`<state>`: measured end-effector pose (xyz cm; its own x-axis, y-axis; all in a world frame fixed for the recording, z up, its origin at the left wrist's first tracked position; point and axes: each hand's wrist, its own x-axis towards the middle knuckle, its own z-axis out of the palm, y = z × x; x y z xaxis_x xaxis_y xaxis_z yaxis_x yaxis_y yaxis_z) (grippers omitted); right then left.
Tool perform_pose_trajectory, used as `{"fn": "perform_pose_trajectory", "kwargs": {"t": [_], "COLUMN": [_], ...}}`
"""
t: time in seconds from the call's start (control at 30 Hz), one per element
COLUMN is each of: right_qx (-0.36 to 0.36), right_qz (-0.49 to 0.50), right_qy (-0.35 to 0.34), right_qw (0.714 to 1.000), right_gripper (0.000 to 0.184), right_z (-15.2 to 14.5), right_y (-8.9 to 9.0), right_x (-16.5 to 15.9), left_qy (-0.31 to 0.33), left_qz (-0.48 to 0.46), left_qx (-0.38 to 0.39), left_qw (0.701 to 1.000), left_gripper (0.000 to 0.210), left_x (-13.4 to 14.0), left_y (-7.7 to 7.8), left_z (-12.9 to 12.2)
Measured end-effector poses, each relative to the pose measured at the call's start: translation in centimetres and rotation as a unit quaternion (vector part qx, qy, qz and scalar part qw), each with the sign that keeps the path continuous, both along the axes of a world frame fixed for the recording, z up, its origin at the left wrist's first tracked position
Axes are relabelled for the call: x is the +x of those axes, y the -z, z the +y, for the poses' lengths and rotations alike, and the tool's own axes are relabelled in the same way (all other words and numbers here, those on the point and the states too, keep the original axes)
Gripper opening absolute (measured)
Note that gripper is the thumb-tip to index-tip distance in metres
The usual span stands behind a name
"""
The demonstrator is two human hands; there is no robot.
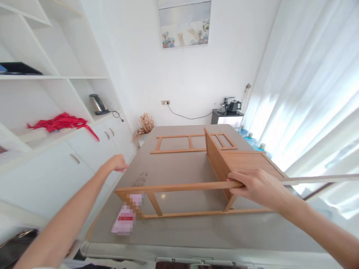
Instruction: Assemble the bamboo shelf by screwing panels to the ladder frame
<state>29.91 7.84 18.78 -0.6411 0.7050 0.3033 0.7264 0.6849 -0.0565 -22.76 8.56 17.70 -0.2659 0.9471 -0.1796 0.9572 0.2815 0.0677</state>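
Note:
My right hand (258, 186) is wrapped round the top rail of a wooden frame (179, 186) that stands on its long edge near the front of the table. A wooden panel (217, 160) rises behind that hand and meets the frame there; whether they are fastened cannot be seen. My left hand (117, 163), its fingers curled closed, hovers by the table's left edge; anything inside it is hidden. Several small screw-like pieces (141, 179) lie on the tabletop close to it. A pink-and-red printed sheet or packet (125, 220), partly blurred out, lies at the frame's left end.
Another wooden frame (174, 144) lies flat at the back of the grey table (174, 170). A flat wooden panel (252, 162) is at the right. White cabinets (81, 157) line the left side, and water bottles (251, 138) stand by the curtain (305, 93).

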Motion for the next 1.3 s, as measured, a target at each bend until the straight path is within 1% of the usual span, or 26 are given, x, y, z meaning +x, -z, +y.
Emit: {"fn": "perform_pose_trajectory", "kwargs": {"t": [0.03, 0.1, 0.13, 0.17, 0.2, 0.23, 0.3, 0.33, 0.37, 0.4, 0.43, 0.47, 0.5, 0.53, 0.6, 0.67, 0.73, 0.8, 0.87, 1.0, 1.1, 1.3], "right_qx": [-0.012, -0.025, -0.03, -0.036, -0.039, -0.042, -0.049, -0.056, -0.064, -0.072, -0.076, -0.076, -0.074, -0.072, -0.081, -0.099, -0.112, -0.122, -0.132, -0.139, -0.156, -0.165], "right_qz": [-0.015, -0.029, -0.031, -0.029, -0.024, -0.019, -0.009, -0.007, -0.007, -0.01, -0.015, -0.019, -0.02, -0.018, 0.0, 0.022, 0.03, 0.025, 0.017, -0.011, -0.019, -0.002], "right_qy": [0.006, 0.028, 0.038, 0.044, 0.041, 0.038, 0.032, 0.024, 0.013, -0.001, -0.016, -0.03, -0.041, -0.05, -0.06, -0.066, -0.075, -0.09, -0.103, -0.095, -0.088, -0.07], "right_qw": [1.0, 0.999, 0.998, 0.998, 0.998, 0.998, 0.998, 0.998, 0.998, 0.997, 0.997, 0.997, 0.996, 0.996, 0.995, 0.993, 0.991, 0.988, 0.986, 0.986, 0.984, 0.984], "right_gripper": [0.009, 0.007, 0.005, 0.004, 0.004, 0.004, 0.013, 0.021, 0.03, 0.038, 0.044, 0.047, 0.047, 0.045, 0.04, 0.037, 0.036, 0.037, 0.042, 0.051, 0.053, 0.051], "right_z": [-0.2, -0.4, -0.5, -0.6, -0.6, -0.6, -0.6, -0.6, -0.5, -0.5, -0.5, -0.5, -0.5, -0.5, -0.6, -0.7, -0.6, -0.5, -0.5, -0.5, -0.6, -0.2], "right_y": [-0.4, -1.0, -1.2, -1.4, -1.6, -1.7, -1.8, -1.9, -1.9, -2.0, -2.0, -2.1, -2.1, -2.2, -2.3, -2.5, -2.6, -2.8, -3.0, -3.8, -4.0, -3.2], "right_x": [-0.1, -0.3, -0.3, -0.3, -0.3, -0.2, -0.1, 0.0, 0.1, 0.2, 0.3, 0.4, 0.4, 0.5, 0.6, 0.7, 0.7, 0.7, 0.9, 1.9, 2.8, 3.7], "left_qy": [0.032, 0.073, 0.081, 0.084, 0.084, 0.096, 0.143, 0.176, 0.223, 0.293, 0.363, 0.415, 0.443, 0.457, 0.46, 0.44, 0.436, 0.448, 0.458, 0.465, 0.477, 0.507], "left_qz": [0.01, 0.023, 0.028, 0.035, 0.046, 0.061, 0.065, 0.049, 0.008, -0.046, -0.09, -0.119, -0.128, -0.125, -0.107, -0.126, -0.173, -0.214, -0.234, -0.248, -0.249, -0.215], "left_qx": [0.038, 0.103, 0.133, 0.18, 0.243, 0.305, 0.344, 0.341, 0.31, 0.264, 0.253, 0.24, 0.231, 0.227, 0.252, 0.297, 0.309, 0.298, 0.293, 0.307, 0.308, 0.309], "left_qw": [0.999, 0.992, 0.987, 0.979, 0.965, 0.945, 0.926, 0.922, 0.924, 0.918, 0.892, 0.869, 0.857, 0.851, 0.844, 0.838, 0.827, 0.815, 0.806, 0.793, 0.785, 0.775], "left_gripper": [0.037, 0.043, 0.043, 0.04, 0.036, 0.033, 0.03, 0.028, 0.023, 0.017, 0.014, 0.015, 0.016, 0.016, 0.016, 0.017, 0.014, 0.015, 0.018, 0.021, 0.021, 0.023], "left_x": [-0.5, -0.9, -0.5, 0.4, 2.1, 4.4, 10.8, 14.5, 18.3, 21.8, 25.0, 27.7, 29.8, 31.3, 33.0, 33.5, 33.6, 33.5, 33.4, 33.2, 33.2, 33.4], "left_y": [-1.6, -4.8, -6.3, -7.7, -8.9, -10.0, -11.5, -11.9, -12.1, -12.1, -11.8, -11.4, -10.9, -10.2, -8.6, -6.9, -5.5, -4.4, -3.8, -3.3, -3.2, -3.1], "left_z": [0.0, -0.1, -0.3, -0.9, -1.8, -3.1, -6.7, -8.7, -10.5, -11.9, -12.9, -13.3, -13.1, -12.5, -10.4, -8.3, -6.9, -6.3, -6.1, -6.1, -6.0, -6.2]}}
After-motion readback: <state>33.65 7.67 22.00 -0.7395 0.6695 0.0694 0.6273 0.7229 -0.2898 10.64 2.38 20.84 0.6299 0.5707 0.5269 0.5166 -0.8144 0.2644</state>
